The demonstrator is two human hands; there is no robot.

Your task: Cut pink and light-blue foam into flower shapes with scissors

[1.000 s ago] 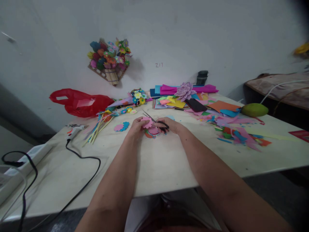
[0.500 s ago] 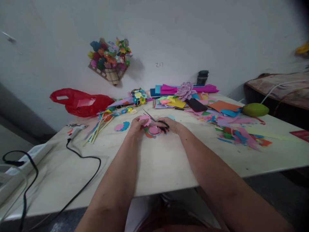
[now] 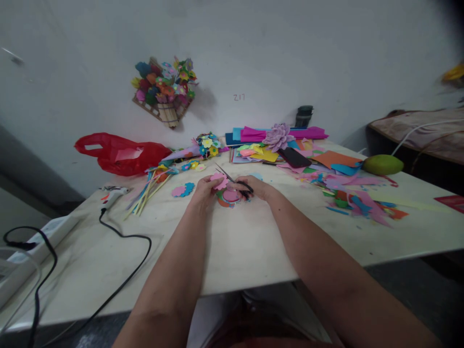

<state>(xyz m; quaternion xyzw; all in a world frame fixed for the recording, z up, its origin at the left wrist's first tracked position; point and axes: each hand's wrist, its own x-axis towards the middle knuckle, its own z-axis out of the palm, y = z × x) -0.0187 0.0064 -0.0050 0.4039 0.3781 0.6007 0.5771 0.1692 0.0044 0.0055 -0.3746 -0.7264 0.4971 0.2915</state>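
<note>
Pinched in my left hand [image 3: 206, 189] is a pink scalloped paper flower [image 3: 219, 181]. My right hand [image 3: 253, 187] is closed round the black handles of a pair of scissors [image 3: 247, 186], whose blades point up and left, close beside the flower. Under both hands, round paper pieces [image 3: 230, 196] in pink, orange and green lie on the table, partly covered. A light blue paper piece [image 3: 256, 177] shows just behind my right hand. To the left of my left hand lie a pink and a blue scalloped flower cutout [image 3: 183, 189], overlapping.
On the left are a glue gun [image 3: 113, 197] with a black cord, a power strip [image 3: 47, 237], a red plastic bag [image 3: 125, 153] and thin sticks [image 3: 148, 195]. Paper scraps [image 3: 366, 203], a phone [image 3: 294, 157] and a green fruit [image 3: 383, 165] lie to the right. Paper sheets [image 3: 250, 135] are stacked behind.
The pink flower has turned slightly in my left hand and sits a touch nearer the scissors. My right hand has barely moved.
</note>
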